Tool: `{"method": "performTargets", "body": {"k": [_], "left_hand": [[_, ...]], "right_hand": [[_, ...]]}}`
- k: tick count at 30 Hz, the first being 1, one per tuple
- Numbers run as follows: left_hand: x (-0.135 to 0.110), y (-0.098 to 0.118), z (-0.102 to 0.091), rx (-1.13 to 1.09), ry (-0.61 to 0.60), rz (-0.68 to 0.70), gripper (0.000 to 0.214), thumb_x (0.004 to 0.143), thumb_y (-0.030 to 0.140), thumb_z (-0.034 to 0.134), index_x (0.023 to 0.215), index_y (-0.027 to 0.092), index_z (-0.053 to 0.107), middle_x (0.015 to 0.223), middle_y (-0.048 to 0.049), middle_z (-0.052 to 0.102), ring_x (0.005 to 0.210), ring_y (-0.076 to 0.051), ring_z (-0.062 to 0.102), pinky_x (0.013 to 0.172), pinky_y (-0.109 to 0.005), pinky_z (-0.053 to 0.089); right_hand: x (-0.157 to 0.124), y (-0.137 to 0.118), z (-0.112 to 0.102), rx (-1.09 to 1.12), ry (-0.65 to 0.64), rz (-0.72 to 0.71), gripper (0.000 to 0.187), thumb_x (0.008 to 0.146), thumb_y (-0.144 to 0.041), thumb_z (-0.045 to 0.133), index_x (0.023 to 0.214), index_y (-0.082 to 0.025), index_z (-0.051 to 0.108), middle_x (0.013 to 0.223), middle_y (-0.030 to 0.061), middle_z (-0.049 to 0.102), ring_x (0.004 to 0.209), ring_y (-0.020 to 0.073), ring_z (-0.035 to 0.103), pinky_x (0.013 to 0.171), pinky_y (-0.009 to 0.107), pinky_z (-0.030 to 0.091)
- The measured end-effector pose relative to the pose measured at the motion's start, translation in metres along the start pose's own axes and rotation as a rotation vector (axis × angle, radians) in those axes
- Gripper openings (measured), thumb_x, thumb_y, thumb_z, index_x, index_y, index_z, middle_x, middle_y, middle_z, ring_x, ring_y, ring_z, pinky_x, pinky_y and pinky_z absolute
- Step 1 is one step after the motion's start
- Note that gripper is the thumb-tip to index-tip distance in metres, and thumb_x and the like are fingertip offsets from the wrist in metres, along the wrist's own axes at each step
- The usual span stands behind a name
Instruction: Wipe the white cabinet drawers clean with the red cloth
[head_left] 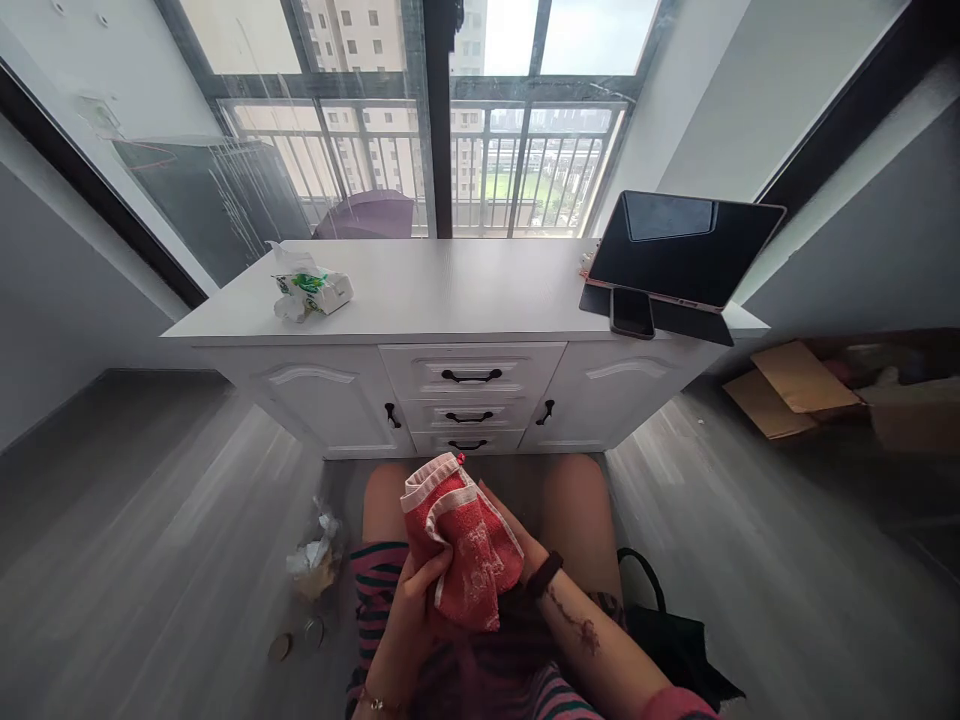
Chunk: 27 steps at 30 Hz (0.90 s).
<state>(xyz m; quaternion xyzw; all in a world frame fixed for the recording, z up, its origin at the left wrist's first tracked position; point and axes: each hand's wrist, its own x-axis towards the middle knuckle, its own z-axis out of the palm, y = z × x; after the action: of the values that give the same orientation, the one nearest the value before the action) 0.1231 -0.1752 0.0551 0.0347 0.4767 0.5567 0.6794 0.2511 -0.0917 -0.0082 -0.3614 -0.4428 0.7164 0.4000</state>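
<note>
A red towel (465, 545) with a pale trim is bunched up over my lap, held in both hands. My left hand (417, 592) grips its lower left side, fingers curled into the cloth. My right hand (517, 545) is behind the towel's right edge, fingers closed on it, with a dark band on the wrist. My bare knees show just beyond the towel, facing a white cabinet (465, 300).
The white cabinet has black-handled drawers (471, 377) and two doors. On top lie a pack of tissues (311, 290), a propped tablet (679, 245) and a phone (631, 312). Crumpled paper (315, 560) lies on the floor left, a black bag (675, 640) right, cardboard boxes (810, 385) far right.
</note>
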Motion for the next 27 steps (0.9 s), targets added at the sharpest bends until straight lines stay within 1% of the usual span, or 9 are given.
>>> {"method": "performTargets", "body": {"k": [1, 4, 7, 10, 12, 14, 19, 24, 27], "left_hand": [[-0.001, 0.000, 0.003, 0.054, 0.007, 0.004, 0.046, 0.055, 0.019, 0.082, 0.098, 0.019, 0.067, 0.092, -0.0049, 0.074, 0.083, -0.023, 0.070, 0.074, -0.031, 0.056], [-0.005, 0.002, 0.010, 0.205, -0.014, 0.019, 0.052, 0.056, 0.019, 0.083, 0.105, 0.019, 0.064, 0.095, -0.0065, 0.073, 0.084, -0.026, 0.070, 0.072, -0.033, 0.057], [-0.007, 0.002, 0.012, 0.278, -0.092, 0.008, 0.065, 0.056, 0.020, 0.083, 0.116, 0.020, 0.058, 0.099, -0.0089, 0.072, 0.081, -0.028, 0.070, 0.063, -0.036, 0.058], [-0.007, -0.002, 0.011, 0.294, -0.110, 0.021, 0.074, 0.054, 0.014, 0.083, 0.121, 0.021, 0.052, 0.104, -0.0103, 0.070, 0.082, -0.027, 0.070, 0.062, -0.032, 0.058], [-0.007, -0.006, 0.010, 0.277, -0.092, 0.023, 0.075, 0.054, 0.009, 0.079, 0.122, 0.021, 0.050, 0.107, -0.0099, 0.069, 0.084, -0.024, 0.069, 0.064, -0.029, 0.057], [-0.010, -0.010, 0.010, 0.253, -0.071, 0.016, 0.076, 0.054, 0.003, 0.074, 0.124, 0.023, 0.049, 0.111, -0.0085, 0.068, 0.084, -0.021, 0.069, 0.067, -0.026, 0.057], [-0.023, -0.013, 0.010, 0.225, -0.152, -0.027, 0.094, 0.053, -0.005, 0.061, 0.136, 0.032, 0.037, 0.114, -0.0037, 0.066, 0.077, -0.016, 0.068, 0.063, -0.021, 0.054], [-0.031, -0.015, 0.011, 0.196, -0.145, -0.024, 0.087, 0.055, -0.003, 0.061, 0.134, 0.029, 0.038, 0.096, -0.0014, 0.070, 0.062, -0.015, 0.065, 0.051, -0.022, 0.051], [-0.034, -0.016, 0.014, 0.061, -0.127, -0.034, 0.056, 0.066, 0.007, 0.062, 0.119, 0.021, 0.052, 0.081, -0.0006, 0.070, 0.056, -0.014, 0.064, 0.044, -0.021, 0.047]], "right_hand": [[-0.018, 0.005, 0.004, 0.164, -0.086, 0.117, 0.065, 0.090, -0.065, 0.026, 0.103, -0.017, 0.068, 0.102, 0.0112, 0.070, 0.091, 0.0218, 0.066, 0.079, 0.038, 0.053], [-0.056, 0.005, 0.001, 0.493, -0.136, 0.249, 0.072, 0.087, -0.070, 0.022, 0.114, -0.018, 0.064, 0.118, 0.0119, 0.065, 0.109, 0.0242, 0.061, 0.091, 0.042, 0.048], [-0.073, -0.003, -0.011, 0.516, -0.116, 0.255, 0.054, 0.085, -0.059, 0.043, 0.113, -0.018, 0.064, 0.117, 0.0119, 0.065, 0.108, 0.0254, 0.061, 0.093, 0.044, 0.047], [-0.078, -0.012, -0.018, 0.369, 0.056, 0.216, 0.033, 0.076, -0.033, 0.058, 0.105, -0.020, 0.066, 0.106, 0.0081, 0.070, 0.094, 0.0238, 0.066, 0.088, 0.042, 0.051], [-0.079, -0.018, -0.016, 0.211, 0.197, 0.146, 0.034, 0.071, -0.023, 0.058, 0.103, -0.020, 0.066, 0.101, 0.0055, 0.071, 0.091, 0.0242, 0.067, 0.087, 0.041, 0.051], [-0.080, -0.026, -0.011, -0.006, 0.266, 0.033, 0.043, 0.066, -0.016, 0.055, 0.107, -0.020, 0.066, 0.106, 0.0042, 0.070, 0.101, 0.0252, 0.064, 0.095, 0.042, 0.048], [-0.085, -0.041, -0.004, -0.414, 0.187, -0.224, 0.075, 0.062, -0.004, 0.045, 0.133, -0.027, 0.051, 0.137, -0.0003, 0.052, 0.128, 0.0197, 0.046, 0.114, 0.040, 0.028], [-0.101, -0.050, 0.007, -0.546, 0.159, -0.294, 0.071, 0.070, -0.005, 0.044, 0.136, -0.030, 0.048, 0.133, -0.0005, 0.056, 0.121, 0.0209, 0.052, 0.107, 0.040, 0.039], [-0.114, -0.055, 0.025, -0.700, 0.128, -0.377, 0.065, 0.079, -0.012, 0.050, 0.141, -0.032, 0.041, 0.137, 0.0011, 0.052, 0.121, 0.0237, 0.052, 0.104, 0.041, 0.040]]}}
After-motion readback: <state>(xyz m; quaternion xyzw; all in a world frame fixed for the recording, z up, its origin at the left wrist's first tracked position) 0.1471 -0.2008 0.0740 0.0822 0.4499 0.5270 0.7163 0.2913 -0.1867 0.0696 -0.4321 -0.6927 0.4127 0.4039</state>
